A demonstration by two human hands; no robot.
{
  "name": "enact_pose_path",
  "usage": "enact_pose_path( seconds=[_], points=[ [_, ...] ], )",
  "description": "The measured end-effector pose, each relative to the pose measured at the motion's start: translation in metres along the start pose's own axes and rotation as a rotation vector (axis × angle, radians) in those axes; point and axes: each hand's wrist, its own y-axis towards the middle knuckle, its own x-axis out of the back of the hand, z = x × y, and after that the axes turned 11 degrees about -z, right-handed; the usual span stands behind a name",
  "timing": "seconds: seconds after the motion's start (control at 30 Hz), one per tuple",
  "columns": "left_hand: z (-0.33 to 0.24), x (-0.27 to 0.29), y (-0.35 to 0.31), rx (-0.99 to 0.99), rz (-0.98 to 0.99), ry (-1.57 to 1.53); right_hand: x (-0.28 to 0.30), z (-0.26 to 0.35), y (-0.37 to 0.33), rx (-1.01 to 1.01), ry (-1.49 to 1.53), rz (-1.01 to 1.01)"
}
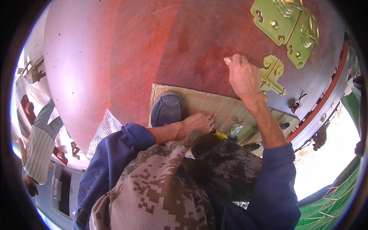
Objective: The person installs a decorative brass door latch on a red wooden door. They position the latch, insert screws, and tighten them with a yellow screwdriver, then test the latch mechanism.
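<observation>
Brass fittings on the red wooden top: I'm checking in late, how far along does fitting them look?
Done: a large brass plate already sits on the red wooden top. In hand: right hand presses beside a smaller brass fitting; left hand reaches onto the cardboard. Whether more remains can't be told.
</observation>
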Motion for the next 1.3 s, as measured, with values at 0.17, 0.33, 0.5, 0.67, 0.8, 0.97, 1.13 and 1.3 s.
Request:
enact_pose_path(
  seconds=[0.17, 0.33, 0.5, 0.67, 0.8, 0.97, 1.13, 1.3],
  points=[
    [0.004, 0.005, 0.003, 0.005, 0.056, -0.035, -0.001, -0.008, 0.001, 0.210, 0.023, -0.164],
    [0.004, 0.000, 0.002, -0.047, -0.006, 0.009, -0.008, -0.013, 0.004, 0.149, -0.057, -0.018],
    [0.003, -0.006, 0.002, -0.040, 0.015, -0.047, -0.004, -0.010, 0.000, 0.186, -0.033, -0.079],
    [0.000, -0.009, 0.002, -0.011, 0.137, -0.102, -0.013, -0.004, 0.000, -0.026, 0.083, 0.067],
    [0.005, -0.005, -0.001, -0.028, 0.033, -0.050, -0.011, 0.006, 0.000, -0.225, 0.219, 0.025],
    [0.004, -0.001, 0.007, -0.010, 0.180, -0.117, 0.001, -0.011, 0.006, 0.175, -0.003, 0.034],
    [0.006, 0.006, 0.003, -0.052, 0.070, 0.016, 0.002, 0.010, 0.014, -0.161, 0.131, 0.179],
    [0.008, 0.004, 0.006, -0.064, 0.190, -0.089, 0.008, -0.003, 0.004, 0.118, 0.002, 0.125]
  ],
)
